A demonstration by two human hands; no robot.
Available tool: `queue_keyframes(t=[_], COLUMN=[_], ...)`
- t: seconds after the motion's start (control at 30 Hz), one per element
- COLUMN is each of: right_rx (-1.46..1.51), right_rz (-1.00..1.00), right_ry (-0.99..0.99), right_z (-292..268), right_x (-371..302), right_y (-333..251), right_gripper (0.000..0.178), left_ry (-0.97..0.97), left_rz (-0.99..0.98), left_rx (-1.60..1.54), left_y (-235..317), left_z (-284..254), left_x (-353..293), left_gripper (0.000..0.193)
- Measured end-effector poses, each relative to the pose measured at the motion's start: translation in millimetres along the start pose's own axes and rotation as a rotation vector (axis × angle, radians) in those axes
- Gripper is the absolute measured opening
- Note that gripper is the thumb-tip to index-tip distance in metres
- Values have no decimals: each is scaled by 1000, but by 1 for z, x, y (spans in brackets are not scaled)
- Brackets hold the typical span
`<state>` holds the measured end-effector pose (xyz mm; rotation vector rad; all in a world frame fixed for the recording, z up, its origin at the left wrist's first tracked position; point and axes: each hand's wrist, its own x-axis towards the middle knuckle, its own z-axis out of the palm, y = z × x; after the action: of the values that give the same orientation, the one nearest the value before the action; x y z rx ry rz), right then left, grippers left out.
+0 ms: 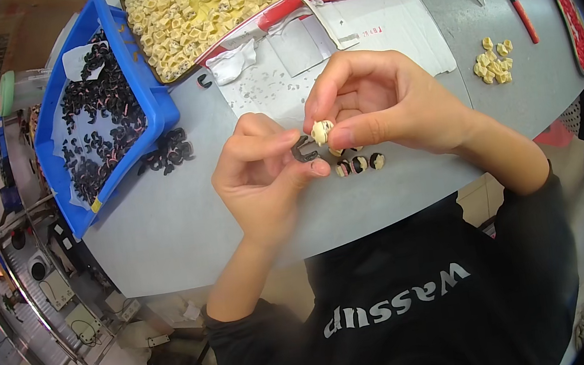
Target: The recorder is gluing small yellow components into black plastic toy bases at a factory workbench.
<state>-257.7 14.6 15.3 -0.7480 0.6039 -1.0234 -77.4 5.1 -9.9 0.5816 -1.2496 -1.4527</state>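
Between the thumb and forefinger of my left hand (pixel 257 168) is a black C-shaped piece (pixel 305 149), its open side turned to the right. My right hand (pixel 388 101) pinches a small cream-coloured piece (pixel 321 132) with dark marks, close beside the black one; whether the two touch I cannot tell. Just below my right hand, several joined black-and-cream pieces (pixel 360 164) lie in short rows on the grey table (pixel 239 229). My fingers partly hide the upper row.
A blue bin (pixel 159 100) of black pieces stands at the left, with a loose pile (pixel 173 152) beside it. Behind are a tray of cream pieces (pixel 212 10) and an opened white-and-red carton (pixel 389 24). At right lie cream pieces (pixel 493 63), a red pen (pixel 523 19) and a tray of red pieces (pixel 574 24).
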Motion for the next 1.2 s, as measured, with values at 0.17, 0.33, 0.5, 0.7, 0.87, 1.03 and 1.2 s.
queue_keyframes(t=[0.17,0.33,0.5,0.7,0.87,1.03,1.2], right_rx=[-31,-58,-151,-186,-107,-53,11], right_rz=[27,6,-19,5,48,79,222], right_ry=[21,24,48,54,17,-61,-44], right_z=[1,0,0,2,2,2,6], right_x=[-1,0,-1,-2,-4,-6,-5], right_y=[-1,-1,-4,-5,-4,-6,-11], right_gripper=[23,21,19,15,14,23,41], left_ry=[5,12,-14,-24,-36,-71,-168], left_rz=[-7,-20,-43,44,106,207,246], left_rx=[21,19,66,183,273,371,446], left_y=[1,1,2,2,4,4,9], left_z=[1,0,2,0,1,-2,-1], left_x=[1,1,3,1,1,1,0], left_gripper=[34,34,32,31,29,31,25])
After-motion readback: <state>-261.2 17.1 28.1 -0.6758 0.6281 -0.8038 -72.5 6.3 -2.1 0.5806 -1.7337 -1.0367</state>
